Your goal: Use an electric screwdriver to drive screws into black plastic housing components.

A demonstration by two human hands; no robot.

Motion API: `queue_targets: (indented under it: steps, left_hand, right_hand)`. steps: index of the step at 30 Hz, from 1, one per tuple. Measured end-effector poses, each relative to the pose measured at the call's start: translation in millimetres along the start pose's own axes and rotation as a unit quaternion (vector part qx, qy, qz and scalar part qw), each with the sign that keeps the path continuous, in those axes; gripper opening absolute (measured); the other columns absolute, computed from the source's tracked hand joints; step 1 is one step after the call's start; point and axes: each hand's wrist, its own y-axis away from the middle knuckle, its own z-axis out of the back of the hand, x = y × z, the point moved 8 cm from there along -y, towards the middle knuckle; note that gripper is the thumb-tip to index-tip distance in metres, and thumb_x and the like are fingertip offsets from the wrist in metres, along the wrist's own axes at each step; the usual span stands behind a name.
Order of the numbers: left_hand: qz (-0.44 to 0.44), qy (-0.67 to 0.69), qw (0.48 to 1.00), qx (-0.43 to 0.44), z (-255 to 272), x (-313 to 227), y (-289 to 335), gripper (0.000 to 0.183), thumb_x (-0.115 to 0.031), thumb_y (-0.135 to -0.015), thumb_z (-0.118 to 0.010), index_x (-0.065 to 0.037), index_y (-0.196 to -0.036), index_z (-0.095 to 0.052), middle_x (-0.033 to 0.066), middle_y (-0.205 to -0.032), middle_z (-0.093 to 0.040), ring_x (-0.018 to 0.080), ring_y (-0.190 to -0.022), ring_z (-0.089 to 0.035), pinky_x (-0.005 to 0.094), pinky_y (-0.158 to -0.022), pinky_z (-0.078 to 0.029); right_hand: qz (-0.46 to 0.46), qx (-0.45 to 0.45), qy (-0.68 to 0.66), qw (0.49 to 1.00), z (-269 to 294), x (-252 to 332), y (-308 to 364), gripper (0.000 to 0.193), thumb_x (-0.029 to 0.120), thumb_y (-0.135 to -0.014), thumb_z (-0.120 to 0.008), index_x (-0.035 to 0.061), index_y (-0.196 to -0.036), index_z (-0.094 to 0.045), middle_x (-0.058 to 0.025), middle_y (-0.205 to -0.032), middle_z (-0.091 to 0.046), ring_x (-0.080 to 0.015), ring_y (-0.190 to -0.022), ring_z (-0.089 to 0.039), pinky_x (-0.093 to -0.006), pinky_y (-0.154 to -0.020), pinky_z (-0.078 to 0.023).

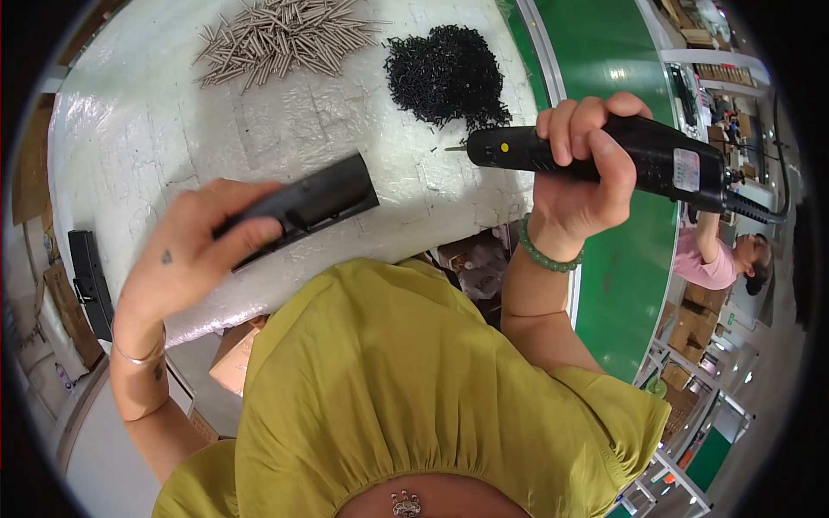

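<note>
My left hand (194,237) is closed around one end of a long black plastic casing (332,197), held tilted above the wrapped table. My right hand (591,160) grips a black electric screwdriver (518,148), its thin bit pointing left toward the casing but apart from it. A cable runs from the tool's rear end. Just beyond the bit lies a heap of small black screws (449,76), with a few strays at its near edge. Farther left is a pile of thin metal pins (281,36).
Clear plastic film covers the white table surface (285,121). Another black casing (89,281) lies at its left edge. To the right runs a green surface (626,285) with a metal rail. A person in a pink top (710,259) is in the right background, near shelves and cartons.
</note>
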Motion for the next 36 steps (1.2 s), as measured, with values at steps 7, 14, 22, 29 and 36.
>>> queue_targets:
  steps: [7,14,22,29,36]
  left_hand:
    - [-0.045,-0.087,0.984,-0.15,13,9,-12,0.023,-0.011,-0.09,-0.055,-0.001,-0.109,-0.063,0.0148,-0.092,-0.061,0.0262,-0.083,-0.055,0.0328,-0.076,-0.043]
    - [-0.218,-0.187,0.928,-0.236,-1,-26,-19,0.027,-0.011,-0.079,-0.068,-0.004,-0.105,-0.065,0.0128,-0.109,-0.058,0.0343,-0.104,-0.05,0.0381,-0.089,-0.043]
    - [-0.398,-0.086,0.886,-0.223,-25,-76,-41,0.025,-0.006,-0.068,-0.075,-0.006,-0.092,-0.067,0.0043,-0.097,-0.063,0.0277,-0.1,-0.054,0.0352,-0.081,-0.046]
    - [-0.397,-0.071,0.873,-0.273,-22,-76,-32,0.018,-0.004,-0.065,-0.077,-0.007,-0.077,-0.064,0.0025,-0.076,-0.061,0.0263,-0.086,-0.056,0.0341,-0.071,-0.048]
    - [-0.388,-0.064,0.875,-0.281,-18,-71,-32,0.018,-0.001,-0.065,-0.075,-0.007,-0.076,-0.063,0.0028,-0.073,-0.058,0.0259,-0.085,-0.055,0.0342,-0.068,-0.046]
  right_hand:
    - [-0.022,-0.007,-0.003,1.0,-7,-15,6,0.033,0.003,-0.073,-0.051,0.0017,-0.106,-0.047,-0.0072,-0.065,-0.048,-0.0153,-0.05,-0.043,-0.0344,-0.057,-0.044]
    - [0.007,0.071,-0.087,0.994,-28,14,2,0.039,0.01,-0.076,-0.05,0.0062,-0.115,-0.048,-0.0018,-0.063,-0.042,-0.0138,-0.052,-0.042,-0.0328,-0.06,-0.04]
    - [0.011,0.08,-0.156,0.984,-51,43,0,0.03,0.012,-0.07,-0.061,0.0091,-0.1,-0.055,0.0081,-0.061,-0.049,-0.0037,-0.052,-0.047,-0.0225,-0.063,-0.039]
    - [0.005,0.127,-0.168,0.978,-61,42,0,0.031,0.012,-0.07,-0.062,0.0098,-0.1,-0.054,0.0088,-0.061,-0.051,-0.0034,-0.053,-0.049,-0.0219,-0.064,-0.04]
    - [0.021,0.14,-0.157,0.977,-67,41,-1,0.031,0.011,-0.07,-0.062,0.0104,-0.1,-0.053,0.0088,-0.061,-0.051,-0.0035,-0.053,-0.049,-0.0219,-0.064,-0.04]
